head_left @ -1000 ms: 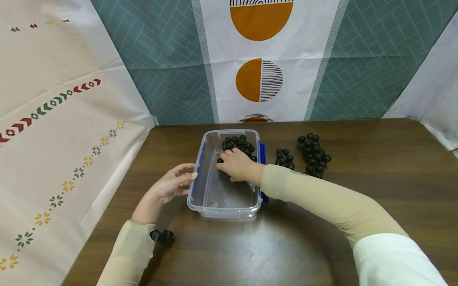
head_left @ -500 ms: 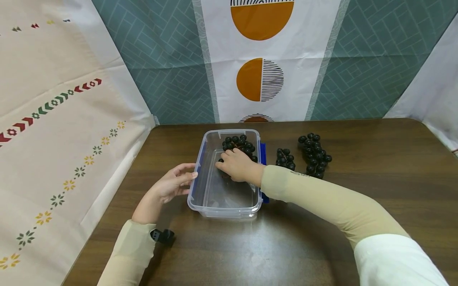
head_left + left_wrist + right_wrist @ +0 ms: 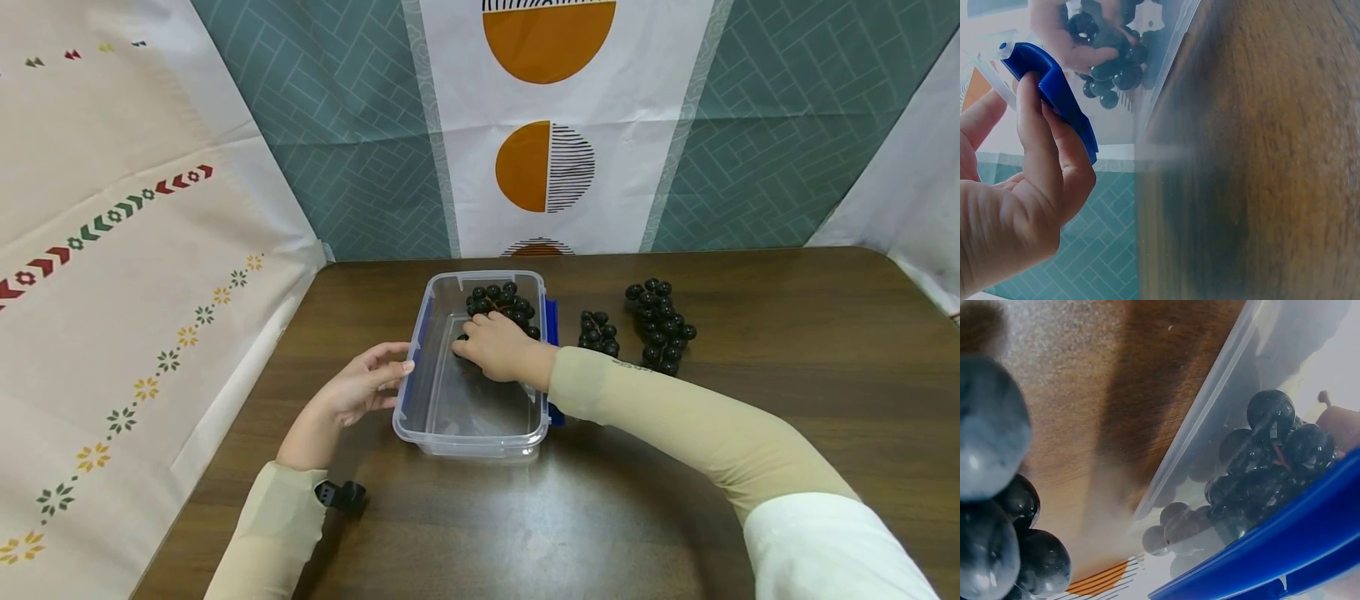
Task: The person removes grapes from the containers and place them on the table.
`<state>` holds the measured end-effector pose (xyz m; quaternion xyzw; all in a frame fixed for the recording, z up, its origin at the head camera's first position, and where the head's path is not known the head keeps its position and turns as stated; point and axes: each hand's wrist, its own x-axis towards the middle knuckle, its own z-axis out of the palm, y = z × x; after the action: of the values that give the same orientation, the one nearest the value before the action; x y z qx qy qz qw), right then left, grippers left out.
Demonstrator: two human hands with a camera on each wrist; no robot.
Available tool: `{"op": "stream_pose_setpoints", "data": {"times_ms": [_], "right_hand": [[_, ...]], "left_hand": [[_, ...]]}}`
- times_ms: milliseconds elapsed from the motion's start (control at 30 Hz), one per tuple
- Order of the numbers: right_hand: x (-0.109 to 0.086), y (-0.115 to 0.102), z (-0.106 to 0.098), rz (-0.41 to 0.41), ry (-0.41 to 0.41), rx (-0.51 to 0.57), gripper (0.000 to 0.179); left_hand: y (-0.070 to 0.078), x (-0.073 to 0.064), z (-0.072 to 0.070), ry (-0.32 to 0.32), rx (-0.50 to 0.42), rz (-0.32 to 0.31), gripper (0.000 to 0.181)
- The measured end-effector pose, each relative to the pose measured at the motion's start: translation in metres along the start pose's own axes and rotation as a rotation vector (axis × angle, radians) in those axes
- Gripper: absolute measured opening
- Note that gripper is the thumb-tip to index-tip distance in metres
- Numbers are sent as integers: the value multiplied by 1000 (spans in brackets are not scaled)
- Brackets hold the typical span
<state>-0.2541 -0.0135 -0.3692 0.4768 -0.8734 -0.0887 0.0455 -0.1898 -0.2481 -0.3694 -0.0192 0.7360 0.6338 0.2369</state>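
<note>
A clear plastic container [image 3: 480,437] with blue side latches stands on the table. My left hand [image 3: 367,385] grips its left rim, with the thumb at the edge; the left wrist view shows its fingers on the blue latch [image 3: 1054,87]. My right hand [image 3: 497,346] is down inside the container, its fingers curled over a bunch of black grapes [image 3: 1110,72], seen through the clear wall in the left wrist view. Another part of the dark grapes [image 3: 498,300] lies at the container's far end. The palm side of my right hand is hidden in the head view.
Right of the container lie a small bunch of black grapes [image 3: 597,335] and a larger bunch [image 3: 660,325], close to my right forearm. A blue latch [image 3: 552,323] hangs out on the container's right side. Behind the brown table [image 3: 787,350] hangs a patterned cloth [image 3: 765,167].
</note>
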Motion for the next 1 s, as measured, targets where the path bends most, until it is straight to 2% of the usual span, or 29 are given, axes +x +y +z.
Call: {"op": "stream_pose_setpoints", "data": {"times_ms": [200, 667, 800, 1000], "right_hand": [[-1, 0, -1, -1, 52, 37, 21], [-3, 1, -6, -42, 86, 149, 20], [-4, 2, -6, -37, 99, 155, 21], [-7, 2, -5, -42, 165, 154, 20]], "left_hand": [[1, 0, 0, 5, 8, -1, 58], [-1, 0, 0, 10, 3, 1, 57], [-1, 0, 0, 13, 5, -1, 57], [0, 0, 1, 13, 4, 0, 57]]}}
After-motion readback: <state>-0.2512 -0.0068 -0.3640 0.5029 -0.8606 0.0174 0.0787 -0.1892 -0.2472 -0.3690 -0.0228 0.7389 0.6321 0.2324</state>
